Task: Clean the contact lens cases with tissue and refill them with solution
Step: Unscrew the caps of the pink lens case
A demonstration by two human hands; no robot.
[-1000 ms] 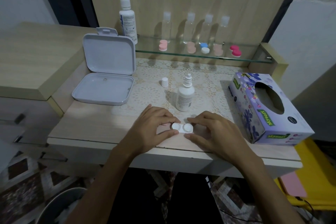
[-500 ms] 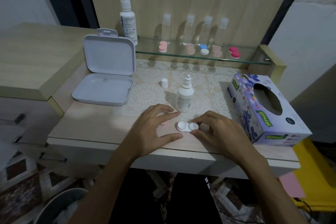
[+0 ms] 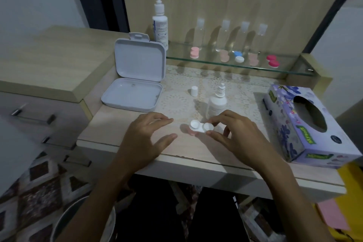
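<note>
head view: lens case in right grip

Six contact lens cases are showing: one white case on the table, five along the glass shelf. Four clear bottles are standing there too. Two solution bottles, one loose cap, one tissue box, one open storage box and two hands are showing.

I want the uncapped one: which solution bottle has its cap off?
The small white bottle on the lace mat; its cap stands beside it. The tall bottle is capped.
</note>
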